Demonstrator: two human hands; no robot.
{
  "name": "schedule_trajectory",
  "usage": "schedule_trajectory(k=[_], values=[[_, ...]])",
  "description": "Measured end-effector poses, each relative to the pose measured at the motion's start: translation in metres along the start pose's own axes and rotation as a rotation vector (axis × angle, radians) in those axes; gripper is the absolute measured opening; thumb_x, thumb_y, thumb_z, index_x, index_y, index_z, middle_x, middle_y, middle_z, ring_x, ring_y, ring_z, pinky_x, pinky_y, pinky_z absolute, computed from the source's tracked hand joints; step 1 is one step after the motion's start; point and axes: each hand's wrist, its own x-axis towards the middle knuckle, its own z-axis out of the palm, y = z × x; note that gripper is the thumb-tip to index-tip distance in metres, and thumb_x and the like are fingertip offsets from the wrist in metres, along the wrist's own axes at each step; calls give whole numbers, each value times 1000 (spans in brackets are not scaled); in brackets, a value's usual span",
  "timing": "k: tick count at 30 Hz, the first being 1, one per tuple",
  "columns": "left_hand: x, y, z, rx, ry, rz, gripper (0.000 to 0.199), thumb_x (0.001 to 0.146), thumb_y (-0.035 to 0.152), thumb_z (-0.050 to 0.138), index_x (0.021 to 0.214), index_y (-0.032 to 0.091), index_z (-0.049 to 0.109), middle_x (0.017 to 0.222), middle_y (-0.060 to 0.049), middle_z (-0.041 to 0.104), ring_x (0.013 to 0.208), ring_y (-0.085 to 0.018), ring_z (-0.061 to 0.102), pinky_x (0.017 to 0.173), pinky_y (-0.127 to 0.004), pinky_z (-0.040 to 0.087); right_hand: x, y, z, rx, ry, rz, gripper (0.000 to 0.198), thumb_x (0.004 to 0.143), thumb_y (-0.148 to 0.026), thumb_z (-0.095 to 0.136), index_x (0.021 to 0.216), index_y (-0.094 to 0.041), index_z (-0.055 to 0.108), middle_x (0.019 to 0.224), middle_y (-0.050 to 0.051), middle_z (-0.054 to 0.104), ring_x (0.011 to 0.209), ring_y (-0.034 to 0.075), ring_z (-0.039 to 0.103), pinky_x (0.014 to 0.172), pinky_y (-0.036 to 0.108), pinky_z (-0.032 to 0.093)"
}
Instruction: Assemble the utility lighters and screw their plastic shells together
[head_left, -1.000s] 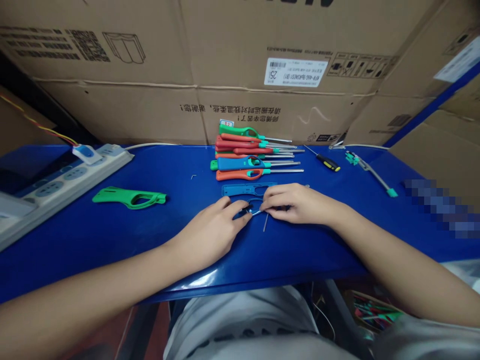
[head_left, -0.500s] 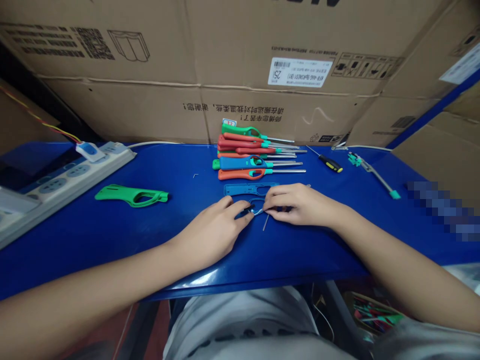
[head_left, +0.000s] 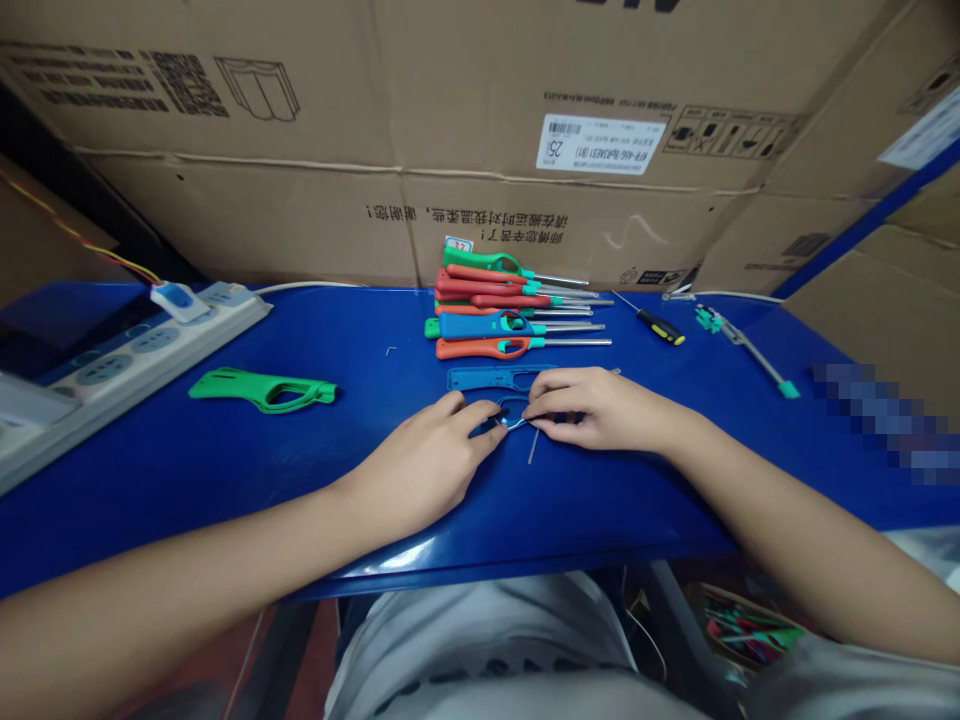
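Note:
Just in front of me, my left hand [head_left: 442, 450] and my right hand [head_left: 589, 408] work close together over the table. My left thumb and index finger are closed on something small that they mostly hide. A thin pale wire [head_left: 516, 425] runs between the fingertips of both hands, and my right fingers pinch its end. A curved blue plastic part [head_left: 513, 401] shows behind the wire, partly covered. Beneath my right fingers a thin metal rod [head_left: 533, 447] pokes out. Beyond them lies a blue lighter shell half [head_left: 484, 378], its right end hidden by my right hand.
Several long-necked lighters [head_left: 491, 348] are stacked by the cardboard wall [head_left: 300, 225]. A green lighter shell [head_left: 251, 390] lies left, near a power strip [head_left: 127, 365]. To the right are a screwdriver [head_left: 664, 328] and a metal tube with teal parts [head_left: 757, 360]. A small bent wire [head_left: 390, 351] lies left of the stack.
Both hands stay almost in place. My right fingertips have shifted very slightly left, and the thin rod beneath them has moved a little.

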Motion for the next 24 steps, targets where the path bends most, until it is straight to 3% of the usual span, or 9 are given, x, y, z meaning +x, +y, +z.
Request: schedule_trajectory(k=[5,17,24], values=[[0,0,-1,-11,-1,0,40,95,10,49,132,15,64,133,-13,61,104,-28,57,91,-43,54,-1,-1,-1,2,-15,22,17,93,-19,58,103,-17,72,101,8,66,82,15,64,75,26,51],[-1,0,-1,-23,5,-2,41,95,10,50,134,15,63,131,-14,62,103,-27,58,92,-42,52,-1,-5,-1,-80,-36,-32,22,98,-21,51,108,-17,70,105,10,68,93,18,66,83,29,53],[-1,0,-1,-21,-1,-3,42,95,10,49,134,16,63,134,-13,61,104,-28,57,92,-42,53,0,-9,-2,-35,-56,48,19,93,-18,58,106,-18,72,107,8,68,90,16,67,83,27,53]])
